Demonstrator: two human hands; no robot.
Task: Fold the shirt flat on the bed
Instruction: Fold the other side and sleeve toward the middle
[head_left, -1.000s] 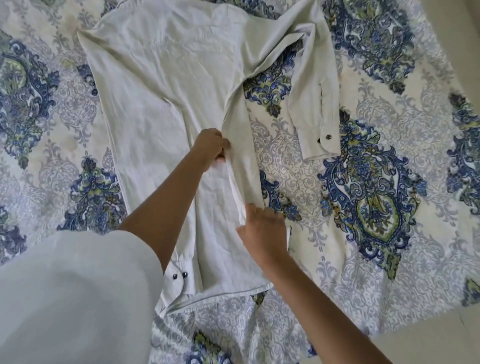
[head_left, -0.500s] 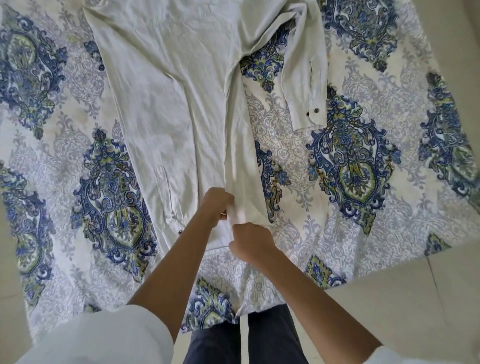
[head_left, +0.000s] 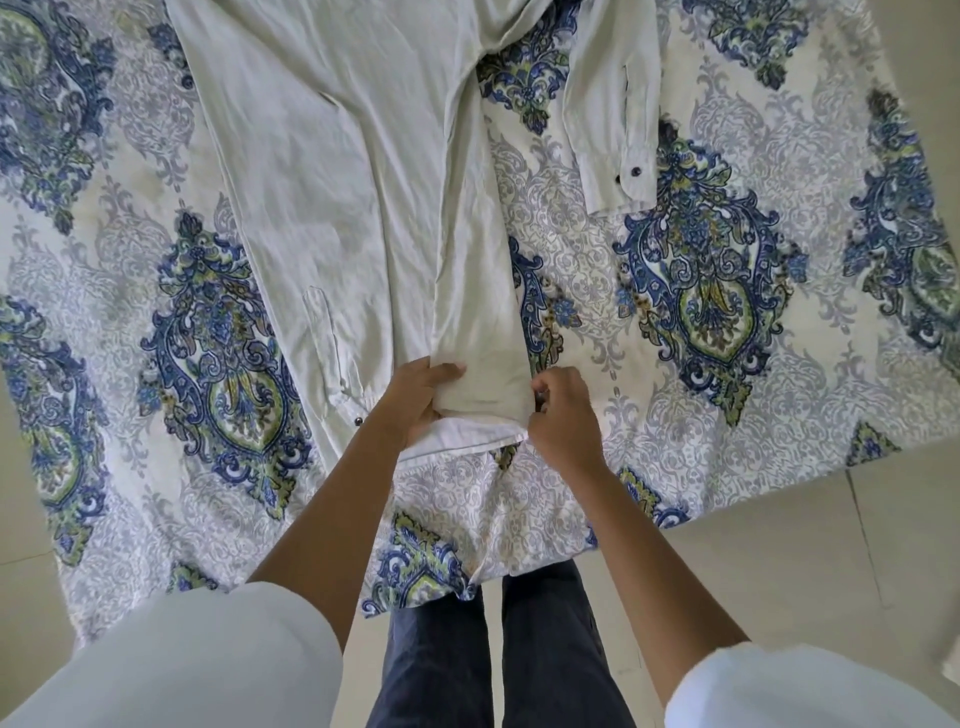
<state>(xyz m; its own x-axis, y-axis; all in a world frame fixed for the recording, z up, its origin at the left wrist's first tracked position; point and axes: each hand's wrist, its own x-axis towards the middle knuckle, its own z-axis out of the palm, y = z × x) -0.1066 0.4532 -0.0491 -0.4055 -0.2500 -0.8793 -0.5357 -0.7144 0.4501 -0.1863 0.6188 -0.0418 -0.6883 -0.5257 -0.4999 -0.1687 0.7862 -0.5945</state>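
Note:
A pale grey-white long-sleeved shirt (head_left: 337, 171) lies spread lengthwise on the patterned bed cover (head_left: 727, 291), hem toward me. Its right side is folded inward as a long panel (head_left: 478, 322) over the body. My left hand (head_left: 415, 402) holds the left edge of that panel at the hem, thumb on top. My right hand (head_left: 563, 413) pinches the panel's right corner at the hem. One sleeve (head_left: 618, 119) lies out to the right, cuff with dark buttons. The other sleeve's cuff (head_left: 337, 364) lies folded over the shirt's left side.
The bed cover's near edge (head_left: 467, 566) hangs down in front of my legs in dark trousers (head_left: 483, 654). Pale tiled floor (head_left: 810, 561) shows to the right and lower left. The shirt's collar end is out of frame at the top.
Both hands slid down the folded panel from mid-shirt to the hem. My view pulled back, so the bed edge, floor and my legs came into sight.

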